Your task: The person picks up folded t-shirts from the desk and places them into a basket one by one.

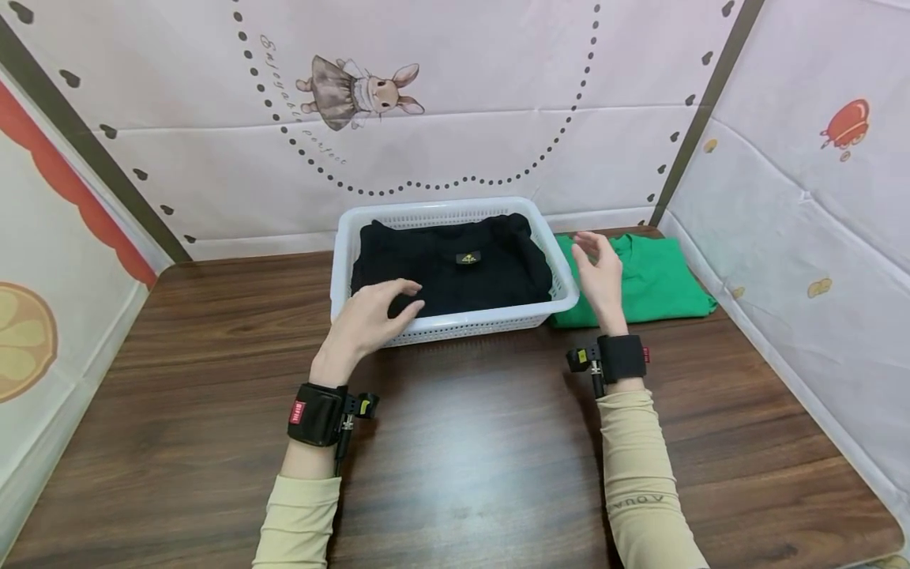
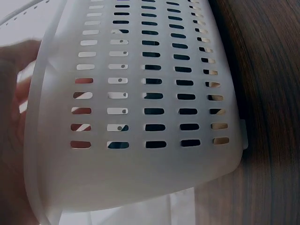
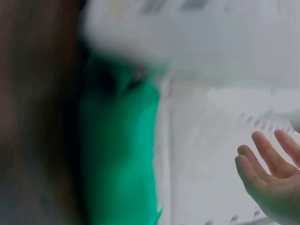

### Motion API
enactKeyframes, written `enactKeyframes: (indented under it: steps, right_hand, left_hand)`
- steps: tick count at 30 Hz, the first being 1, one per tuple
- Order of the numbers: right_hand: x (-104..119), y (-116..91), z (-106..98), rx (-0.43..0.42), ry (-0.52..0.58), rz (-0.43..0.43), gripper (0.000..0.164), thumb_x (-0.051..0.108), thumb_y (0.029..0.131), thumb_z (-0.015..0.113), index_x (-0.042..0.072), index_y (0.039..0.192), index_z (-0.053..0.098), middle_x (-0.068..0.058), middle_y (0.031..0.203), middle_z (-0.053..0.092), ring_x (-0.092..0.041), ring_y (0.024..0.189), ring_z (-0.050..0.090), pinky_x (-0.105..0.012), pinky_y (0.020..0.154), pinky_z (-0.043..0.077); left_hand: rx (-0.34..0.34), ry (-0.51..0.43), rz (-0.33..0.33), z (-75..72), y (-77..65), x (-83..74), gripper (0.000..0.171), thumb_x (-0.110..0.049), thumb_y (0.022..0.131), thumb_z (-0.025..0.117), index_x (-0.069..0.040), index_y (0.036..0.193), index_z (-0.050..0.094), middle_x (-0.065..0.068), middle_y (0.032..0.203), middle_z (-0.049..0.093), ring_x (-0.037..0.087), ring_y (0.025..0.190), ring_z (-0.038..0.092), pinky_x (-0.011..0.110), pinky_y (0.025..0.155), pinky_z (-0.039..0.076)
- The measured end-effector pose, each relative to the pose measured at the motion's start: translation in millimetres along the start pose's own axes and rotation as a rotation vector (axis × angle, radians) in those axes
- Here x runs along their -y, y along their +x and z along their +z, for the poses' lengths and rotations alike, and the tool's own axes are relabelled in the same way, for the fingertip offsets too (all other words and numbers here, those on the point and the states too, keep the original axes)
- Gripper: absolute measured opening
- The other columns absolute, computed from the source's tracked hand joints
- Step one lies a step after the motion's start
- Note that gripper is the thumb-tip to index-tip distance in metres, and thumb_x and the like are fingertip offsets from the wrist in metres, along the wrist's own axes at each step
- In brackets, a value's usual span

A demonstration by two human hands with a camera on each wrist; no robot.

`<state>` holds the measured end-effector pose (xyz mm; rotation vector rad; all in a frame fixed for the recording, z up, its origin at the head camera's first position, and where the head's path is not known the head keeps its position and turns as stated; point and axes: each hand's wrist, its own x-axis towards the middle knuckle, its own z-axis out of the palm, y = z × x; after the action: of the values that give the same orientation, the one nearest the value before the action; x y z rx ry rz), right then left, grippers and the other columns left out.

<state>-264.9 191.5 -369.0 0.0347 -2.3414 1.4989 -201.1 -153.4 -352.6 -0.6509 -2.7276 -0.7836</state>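
A white plastic basket (image 1: 455, 321) with slotted walls stands at the back of the table, a folded black garment (image 1: 434, 269) with a small dark label lying inside. Over the basket's left front corner hovers my left hand (image 1: 362, 318), its fingers loosely bent and holding nothing; the left wrist view shows the basket wall (image 2: 136, 173) close up, partly hiding the fingers. My right hand (image 1: 599, 273) is above a folded green garment (image 1: 657, 276), just off the basket's right side. Its fingers are spread and hold nothing in the right wrist view, which is blurred.
The brown wooden table (image 1: 455, 458) extends in front of the basket. Printed white cloth walls (image 1: 469, 150) close off the back and both sides. The green garment lies between the basket and the right wall.
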Motion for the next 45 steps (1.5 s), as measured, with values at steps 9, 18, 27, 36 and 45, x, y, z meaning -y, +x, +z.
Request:
enactKeyframes:
  steps: [9, 18, 27, 36, 45]
  right_hand:
    - [-34, 2, -17, 0.426, -0.465, 0.164, 0.053, 0.025, 0.101, 0.042, 0.000, 0.146, 0.031, -0.029, 0.144, 0.038, -0.047, 0.131, 0.036, -0.058, 0.107, 0.034]
    - [-32, 1, -12, 0.682, -0.758, 0.194, 0.058, 0.030, 0.097, 0.050, -0.004, 0.142, 0.037, -0.032, 0.152, 0.019, -0.055, 0.137, 0.019, -0.063, 0.112, 0.022]
    - [-21, -17, -17, 0.752, -0.876, 0.218, 0.066, 0.035, 0.096, 0.054, 0.003, 0.148, 0.029, -0.033, 0.151, 0.016, -0.061, 0.133, 0.019, -0.067, 0.106, 0.028]
    - [-11, -47, -31, 0.808, -0.945, 0.148, 0.054, 0.035, 0.095, 0.056, 0.009, 0.139, 0.042, -0.035, 0.140, 0.027, -0.061, 0.118, 0.035, -0.064, 0.093, 0.040]
    - [-2, -80, -40, 0.846, -0.974, 0.097, 0.048, 0.032, 0.094, 0.058, 0.007, 0.133, 0.045, -0.036, 0.132, 0.031, -0.059, 0.109, 0.040, -0.060, 0.086, 0.043]
  left_hand:
    - [0.206, 0.055, -0.066, -0.6, -3.5, -2.6, 0.037, -0.055, 0.076, 0.072, -0.027, 0.100, 0.073, -0.007, 0.089, 0.071, 0.012, 0.069, 0.054, 0.025, 0.050, 0.037]
    - [0.191, 0.169, -0.035, 2.0, -0.1, -0.3, 0.012, -0.012, 0.080, 0.063, -0.019, 0.077, 0.072, -0.005, 0.063, 0.056, 0.011, 0.054, 0.044, 0.023, 0.045, 0.031]
    - [0.162, 0.179, -0.032, 2.0, -0.7, 1.0, 0.012, -0.013, 0.080, 0.063, -0.019, 0.073, 0.071, -0.005, 0.060, 0.054, 0.011, 0.051, 0.042, 0.023, 0.044, 0.029]
    - [0.137, 0.201, -0.025, 4.1, -0.1, 3.4, 0.013, -0.013, 0.080, 0.064, -0.020, 0.070, 0.070, -0.005, 0.059, 0.053, 0.011, 0.051, 0.041, 0.023, 0.043, 0.027]
    - [0.139, 0.217, -0.036, 3.4, -0.8, 4.7, 0.014, -0.012, 0.081, 0.062, -0.020, 0.074, 0.071, -0.005, 0.058, 0.052, 0.011, 0.050, 0.040, 0.022, 0.043, 0.024]
